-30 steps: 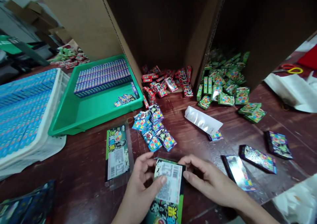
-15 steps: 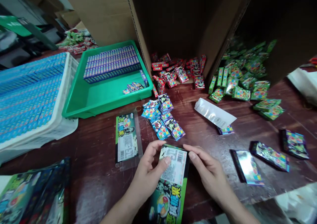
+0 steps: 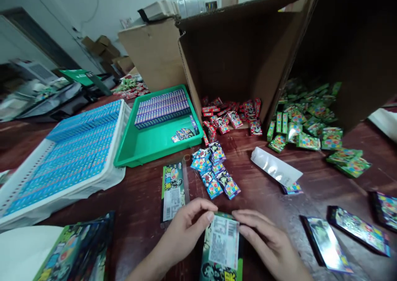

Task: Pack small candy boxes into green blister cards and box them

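Note:
A green-and-black printed packet (image 3: 223, 243) with a white label lies before me, its lower end cut off by the picture's bottom edge. My left hand (image 3: 189, 227) pinches its upper left corner between thumb and fingers. At the upper right corner, my right hand (image 3: 263, 235) has thumb and fingers closed on the edge. A similar packet (image 3: 173, 190) lies flat to the left, beyond my left wrist. Just past my hands is a small pile of blue and purple candy boxes (image 3: 214, 177). To the lower left, several more green-and-black packets (image 3: 77, 248) are stacked.
A green tray (image 3: 130, 152) holds rows of purple boxes; a white crate (image 3: 119, 161) beside it holds blue ones. Red boxes (image 3: 235, 118) and green boxes (image 3: 297, 128) spill from cardboard cartons (image 3: 192, 82). A white strip (image 3: 276, 165) and dark packs (image 3: 325, 243) lie at right.
My view has tilted upward, so everything sits lower in the picture and more of the room shows. My left thumb has shifted from the label to the packet's top corner.

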{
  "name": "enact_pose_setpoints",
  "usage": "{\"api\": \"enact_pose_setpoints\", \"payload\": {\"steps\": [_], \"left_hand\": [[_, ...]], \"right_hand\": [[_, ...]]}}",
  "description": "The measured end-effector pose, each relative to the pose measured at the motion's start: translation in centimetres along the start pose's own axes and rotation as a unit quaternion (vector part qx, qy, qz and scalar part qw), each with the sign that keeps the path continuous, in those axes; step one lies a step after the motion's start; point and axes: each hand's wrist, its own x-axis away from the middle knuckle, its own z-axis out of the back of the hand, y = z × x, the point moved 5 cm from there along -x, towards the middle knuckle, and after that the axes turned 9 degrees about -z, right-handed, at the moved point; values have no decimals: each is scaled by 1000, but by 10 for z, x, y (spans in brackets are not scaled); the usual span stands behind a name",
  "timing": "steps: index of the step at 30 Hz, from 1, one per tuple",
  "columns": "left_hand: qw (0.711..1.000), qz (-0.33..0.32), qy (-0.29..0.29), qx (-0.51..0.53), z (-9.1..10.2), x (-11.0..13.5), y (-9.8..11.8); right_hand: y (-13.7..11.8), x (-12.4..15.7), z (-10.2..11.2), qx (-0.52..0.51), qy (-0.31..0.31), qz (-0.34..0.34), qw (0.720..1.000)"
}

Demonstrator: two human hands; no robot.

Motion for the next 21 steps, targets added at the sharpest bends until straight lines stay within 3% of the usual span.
{"api": "enact_pose_setpoints", "payload": {"steps": [2, 8, 11, 14, 17, 19, 21], "left_hand": [[999, -7, -36, -23, -4, -4, 8], [997, 46, -50, -44, -16, -30, 14], [993, 37, -89, -69, -21, -41, 15], [986, 26, -153, -59, -25, -44, 13], [980, -20, -187, -68, -28, -46, 11], [966, -68, -208, -137, -31, -52, 10], [933, -135, -231, -243, -39, -62, 13]], "right_hand": [[-3, -3, 2, -19, -12, -34, 999], [-6, -17, 11, -82, 18, -199, 976], [-4, -19, 20, -128, 15, -233, 964], [-6, -9, 29, -140, -20, -208, 968], [-14, 1, 42, -76, -49, -129, 987], [-18, -2, 61, 42, -21, -61, 997], [-17, -15, 92, 186, 75, -25, 979]]}}
